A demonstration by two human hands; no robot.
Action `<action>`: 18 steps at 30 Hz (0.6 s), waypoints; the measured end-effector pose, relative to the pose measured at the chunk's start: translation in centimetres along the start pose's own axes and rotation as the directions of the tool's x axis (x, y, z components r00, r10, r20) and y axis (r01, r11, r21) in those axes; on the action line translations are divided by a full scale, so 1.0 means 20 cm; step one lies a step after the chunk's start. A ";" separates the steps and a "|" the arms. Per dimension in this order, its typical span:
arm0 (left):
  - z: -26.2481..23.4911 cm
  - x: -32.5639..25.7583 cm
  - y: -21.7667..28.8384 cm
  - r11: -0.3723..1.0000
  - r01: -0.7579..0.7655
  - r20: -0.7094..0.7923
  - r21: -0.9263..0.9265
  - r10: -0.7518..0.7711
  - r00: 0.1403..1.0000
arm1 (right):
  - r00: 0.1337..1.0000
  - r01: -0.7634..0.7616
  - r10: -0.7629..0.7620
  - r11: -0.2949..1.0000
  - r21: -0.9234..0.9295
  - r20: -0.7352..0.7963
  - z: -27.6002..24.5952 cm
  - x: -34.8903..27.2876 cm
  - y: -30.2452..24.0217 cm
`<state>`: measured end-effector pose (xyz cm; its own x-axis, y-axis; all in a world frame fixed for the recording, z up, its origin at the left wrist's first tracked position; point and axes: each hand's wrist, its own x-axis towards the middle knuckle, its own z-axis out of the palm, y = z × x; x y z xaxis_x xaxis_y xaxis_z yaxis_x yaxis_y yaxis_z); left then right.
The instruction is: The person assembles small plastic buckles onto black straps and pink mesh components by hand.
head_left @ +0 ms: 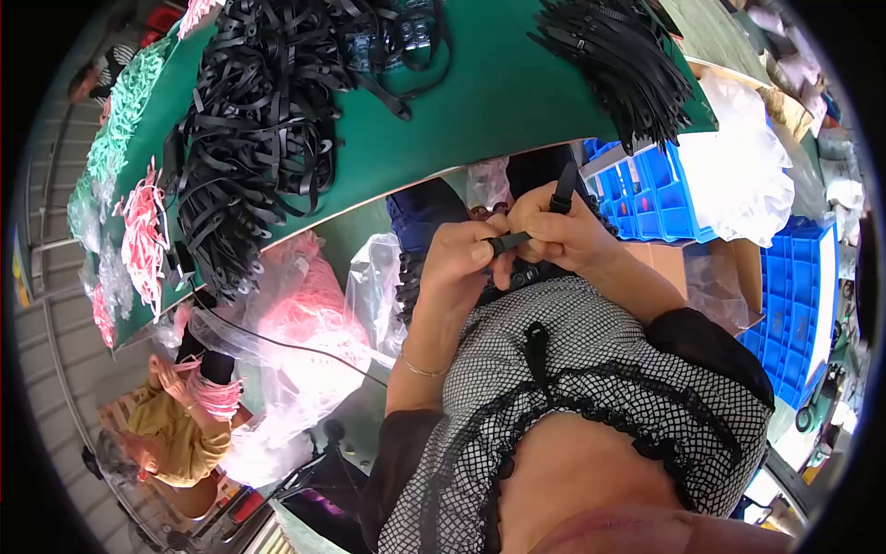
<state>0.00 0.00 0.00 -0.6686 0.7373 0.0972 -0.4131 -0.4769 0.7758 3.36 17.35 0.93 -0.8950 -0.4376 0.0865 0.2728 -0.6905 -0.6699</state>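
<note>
Close in front of my body, above my lap, both hands work on a short black strap (508, 243). My left hand (452, 257) pinches one part of it, the thumb pressed on top. My right hand (565, 233) has its fingers closed round another part, and a black end sticks up above the knuckles. Whether that end belongs to the same strap I cannot tell. On the green table (443, 129) beyond my hands lies a big tangled pile of black straps (268, 111). A tidier bundle of black straps (628, 69) lies at the table's far right.
Pink strips in plastic bags (309, 314) stand left of me below the table edge. Blue plastic crates (784, 309) and a cardboard box (660, 268) are at the right. A co-worker (175, 425) sits at the lower left, handling pink strips. A thin black cable crosses the left side.
</note>
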 end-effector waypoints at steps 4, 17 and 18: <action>0.06 0.00 0.08 0.980 0.069 -0.145 0.187 -0.042 0.989 | 0.988 0.051 -0.105 0.912 -0.408 -0.110 0.03 0.02 -0.04; 0.09 0.01 0.14 0.925 0.150 -0.172 0.350 -0.094 0.981 | 0.923 0.323 -0.363 0.541 -0.776 0.130 -0.01 0.05 -0.06; 0.07 0.02 0.12 0.952 0.104 -0.123 0.288 -0.072 0.990 | 0.931 0.309 -0.354 0.627 -0.715 0.092 -0.01 0.05 -0.06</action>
<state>-0.34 -0.19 2.83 -0.7080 0.7053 -0.0357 -0.2849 -0.2390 0.9283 2.09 17.85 1.55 -0.8972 -0.2155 0.3855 -0.3581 -0.1560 -0.9206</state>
